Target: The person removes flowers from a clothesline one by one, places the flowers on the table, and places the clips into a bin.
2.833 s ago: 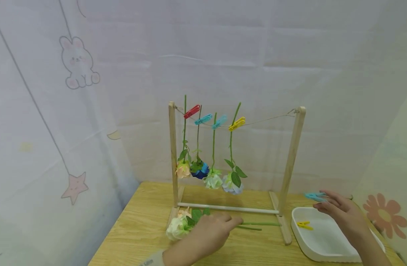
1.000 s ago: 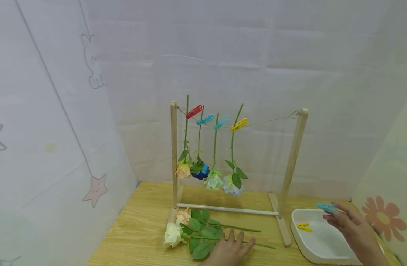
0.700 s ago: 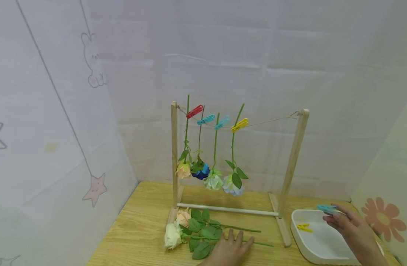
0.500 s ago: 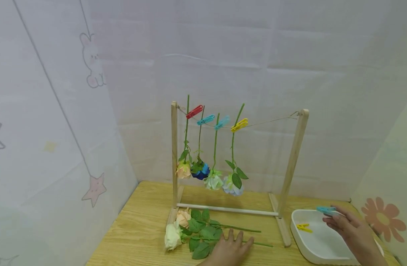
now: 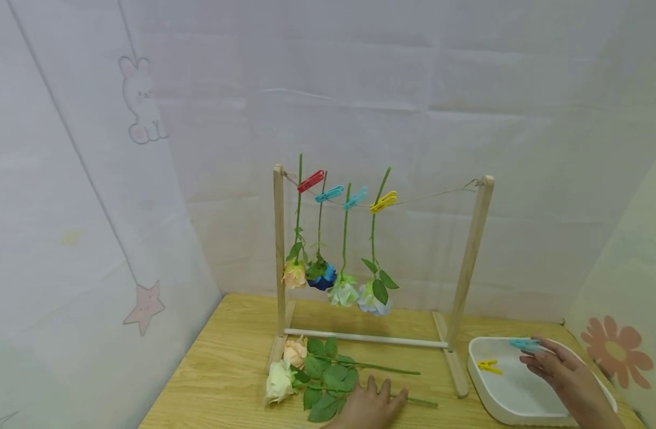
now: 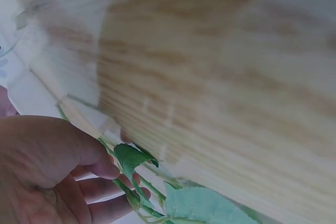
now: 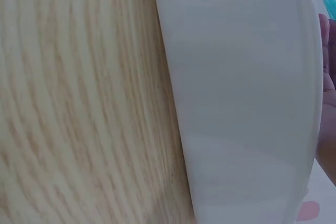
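My left hand (image 5: 367,406) lies over the stem of a white rose (image 5: 279,381) on the table. In the left wrist view, its thumb and curled fingers hold the green stem (image 6: 123,186) near the leaves. A peach rose (image 5: 295,351) lies just behind it. Above the white tray (image 5: 485,396), my right hand (image 5: 566,375) pinches a light-blue clothespin (image 5: 523,345). Most of the right hand is hidden behind the tray wall in the right wrist view. A yellow clothespin (image 5: 488,366) sits inside the tray at its left.
A wooden rack (image 5: 471,262) with a string stands behind the roses. From the string hang several upside-down flowers, clipped by a red clothespin (image 5: 310,181), two blue ones and a yellow clothespin (image 5: 384,202). A patterned cloth (image 5: 360,71) backs the table.
The left hand has drawn back toward me from across the stems, uncovering the leaves. The white rose's stem end has shifted slightly nearer. The right hand has lowered a little with the clothespin.
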Tool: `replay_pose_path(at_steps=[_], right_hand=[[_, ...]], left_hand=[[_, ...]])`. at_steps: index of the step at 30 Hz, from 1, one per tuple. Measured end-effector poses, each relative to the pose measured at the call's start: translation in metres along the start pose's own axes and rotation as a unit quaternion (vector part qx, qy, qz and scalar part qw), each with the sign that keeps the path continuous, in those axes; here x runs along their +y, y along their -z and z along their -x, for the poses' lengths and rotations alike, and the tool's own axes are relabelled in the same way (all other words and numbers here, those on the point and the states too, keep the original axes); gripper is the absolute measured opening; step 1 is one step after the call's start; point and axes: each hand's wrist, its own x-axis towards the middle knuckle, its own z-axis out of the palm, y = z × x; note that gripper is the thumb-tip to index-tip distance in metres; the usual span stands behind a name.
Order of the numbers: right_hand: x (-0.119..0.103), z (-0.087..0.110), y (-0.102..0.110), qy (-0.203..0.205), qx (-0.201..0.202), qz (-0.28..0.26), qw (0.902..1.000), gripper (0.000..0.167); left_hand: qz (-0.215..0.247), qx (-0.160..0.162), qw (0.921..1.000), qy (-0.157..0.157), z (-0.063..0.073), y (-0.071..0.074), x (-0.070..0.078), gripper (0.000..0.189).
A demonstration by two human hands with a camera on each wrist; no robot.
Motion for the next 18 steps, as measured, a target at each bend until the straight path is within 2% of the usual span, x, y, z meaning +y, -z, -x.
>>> replay_pose_path(at_steps=[5, 8, 18], right_hand=[[0.003, 0.002, 0.007, 0.0, -0.009, -0.006, 0.9999, 0.049], [0.005, 0.002, 0.012, -0.005, -0.013, 0.001, 0.9999, 0.048], [0.009, -0.004, 0.027, -0.063, 0.003, 0.086, 0.9943, 0.043]], left_hand=[[0.022, -0.014, 0.9997, -0.001, 0.0, -0.001, 0.0, 0.069], [0.018, -0.02, 0.9996, -0.001, 0.001, -0.001, 0.0, 0.068], [0.012, -0.065, 0.9978, -0.006, 0.001, 0.002, -0.002, 0.063]])
